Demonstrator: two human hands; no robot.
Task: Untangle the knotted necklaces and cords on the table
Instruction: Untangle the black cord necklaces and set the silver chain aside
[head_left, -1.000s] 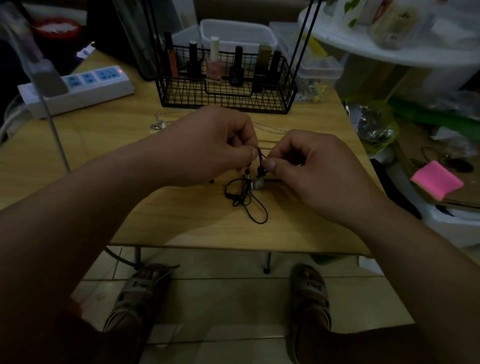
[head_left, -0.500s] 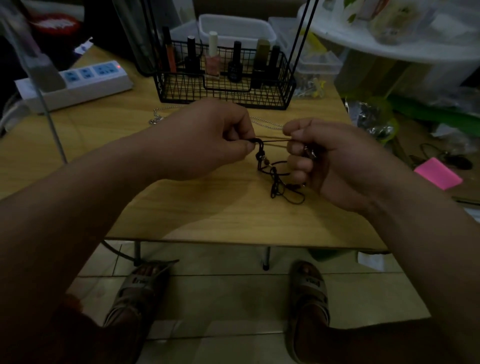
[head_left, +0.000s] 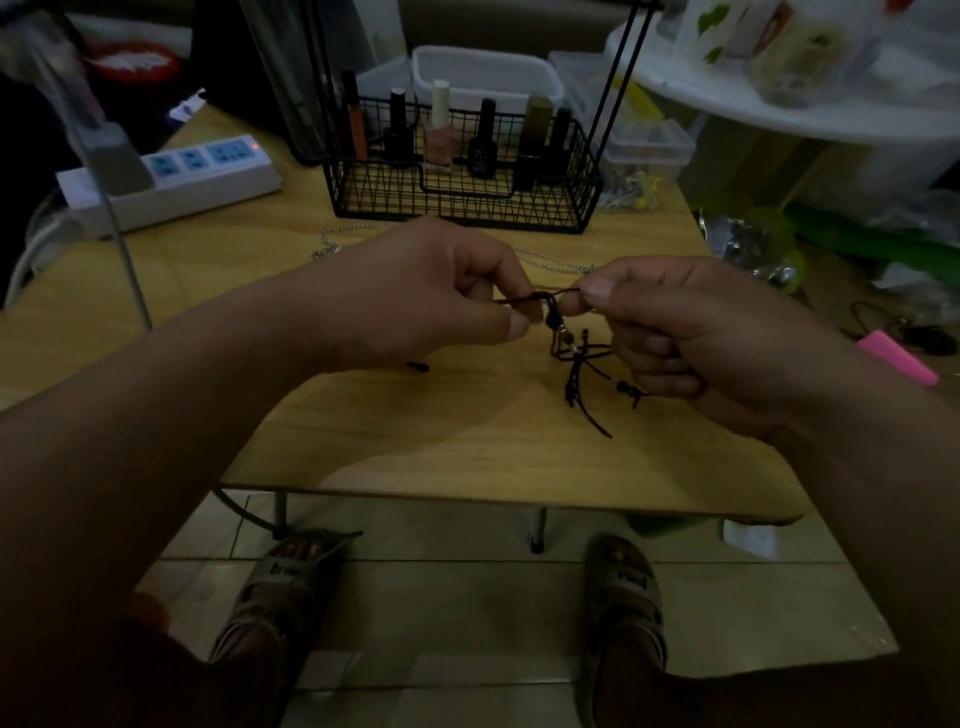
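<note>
Before the basket (head_left: 457, 202), the cord (head_left: 575, 371) is pinched crosswise between left hand (head_left: 431, 296) and right hand (head_left: 691, 332); its knotted part hangs below (nearer the right).

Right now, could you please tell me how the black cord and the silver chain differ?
The black cord is pinched between the left hand and the right hand. The silver chain lies untouched on the table behind them. The cord is dark, beaded and bunched in a tangle that hangs below the hands, while the chain is pale, thin metal, spread out along the table. Both are slender strands.
</note>
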